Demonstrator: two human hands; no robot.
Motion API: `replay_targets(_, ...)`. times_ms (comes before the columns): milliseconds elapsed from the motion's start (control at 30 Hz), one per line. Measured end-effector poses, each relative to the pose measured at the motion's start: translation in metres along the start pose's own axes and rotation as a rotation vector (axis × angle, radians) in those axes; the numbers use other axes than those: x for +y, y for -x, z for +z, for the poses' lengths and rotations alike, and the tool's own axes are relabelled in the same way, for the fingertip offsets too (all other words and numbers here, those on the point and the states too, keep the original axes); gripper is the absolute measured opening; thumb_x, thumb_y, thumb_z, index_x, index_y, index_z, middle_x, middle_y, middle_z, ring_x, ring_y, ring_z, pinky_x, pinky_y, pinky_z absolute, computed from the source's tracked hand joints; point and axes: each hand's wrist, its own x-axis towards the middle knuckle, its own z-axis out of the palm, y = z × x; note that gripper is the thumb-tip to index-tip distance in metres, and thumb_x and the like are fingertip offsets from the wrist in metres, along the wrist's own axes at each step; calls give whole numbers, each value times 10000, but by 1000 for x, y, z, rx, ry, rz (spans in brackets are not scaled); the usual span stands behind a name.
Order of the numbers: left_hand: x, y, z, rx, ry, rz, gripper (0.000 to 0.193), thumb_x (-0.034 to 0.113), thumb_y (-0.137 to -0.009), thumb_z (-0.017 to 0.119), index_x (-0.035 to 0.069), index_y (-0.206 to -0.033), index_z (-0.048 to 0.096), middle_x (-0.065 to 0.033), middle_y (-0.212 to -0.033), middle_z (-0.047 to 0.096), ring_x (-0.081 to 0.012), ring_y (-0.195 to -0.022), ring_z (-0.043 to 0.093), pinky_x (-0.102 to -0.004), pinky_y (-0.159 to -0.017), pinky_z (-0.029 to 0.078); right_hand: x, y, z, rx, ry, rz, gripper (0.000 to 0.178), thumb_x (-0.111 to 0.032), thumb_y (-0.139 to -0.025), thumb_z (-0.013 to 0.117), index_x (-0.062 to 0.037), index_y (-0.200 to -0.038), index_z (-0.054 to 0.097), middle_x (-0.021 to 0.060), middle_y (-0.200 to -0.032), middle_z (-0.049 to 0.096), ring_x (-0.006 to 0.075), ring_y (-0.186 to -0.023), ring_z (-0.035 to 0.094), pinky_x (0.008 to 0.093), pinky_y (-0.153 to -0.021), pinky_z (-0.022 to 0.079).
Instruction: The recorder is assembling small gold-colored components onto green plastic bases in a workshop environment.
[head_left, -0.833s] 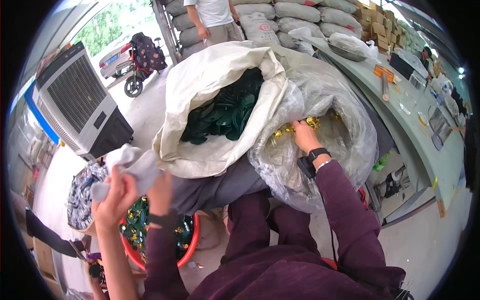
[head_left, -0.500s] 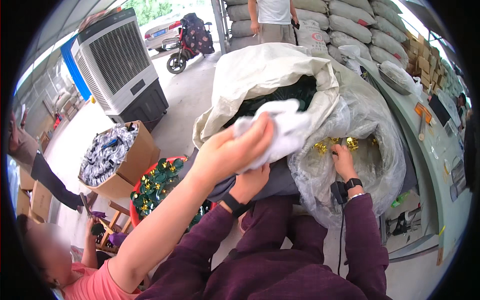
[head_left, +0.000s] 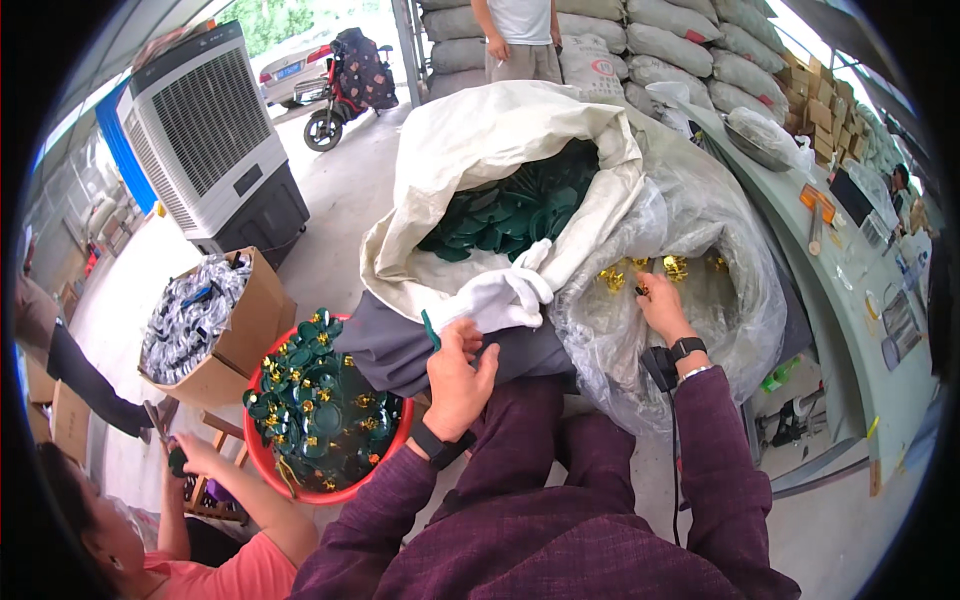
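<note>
My left hand (head_left: 460, 385) is closed on a thin dark-green disc (head_left: 431, 330), seen nearly edge-on, just in front of the white sack. White gloves (head_left: 500, 297) lie on the near lip of that sack (head_left: 420, 170), which holds many dark-green discs (head_left: 510, 215). Over the mouth of a clear plastic bag (head_left: 735, 310), my right hand (head_left: 663, 305) pinches a small dark piece, too small to name. Gold shiny pieces (head_left: 675, 268) sit right beside its fingertips. Both wrists wear dark bands.
At my left stands a red tub (head_left: 262, 455) of green discs with gold pieces, by a carton (head_left: 250, 320) of silvery items. A co-worker in a pink top (head_left: 245, 570) sits close there. A long table (head_left: 800, 230) runs along the right; an air cooler (head_left: 205, 130) stands far left.
The co-worker's arm, which held white cloth-like gloves across my view, has drawn back left. The gloves now rest on the sack's lip. My left hand shows the green disc.
</note>
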Motion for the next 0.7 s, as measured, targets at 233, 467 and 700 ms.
replay_targets(233,-30,-44,-19,-169,-476,-201,520,177,-744,649,-13,-1202,488,-193,-779,657,-363,-734,641,-443,-670,499,-41,20,-17,63,180,-68,410,-33,-733,653,-28,-1133,561,200,-1097,546,367,-994,552,422,-840,462)
replay_targets(467,-36,-49,-18,-145,-538,-128,157,165,-696,666,55,-809,666,-172,-803,628,-363,-747,616,-426,-657,484,-126,54,-18,-3,-147,-241,444,-65,-724,684,-9,-1144,552,161,-1068,574,328,-943,585,369,-819,484)
replay_targets(700,24,-48,-5,-13,-490,425,188,67,-612,713,74,-786,643,-136,-1045,536,-333,-962,503,-442,-783,413,-164,72,-13,-318,-882,31,589,-298,-869,648,56,-1284,427,149,-1095,580,182,-875,612,279,-723,517)
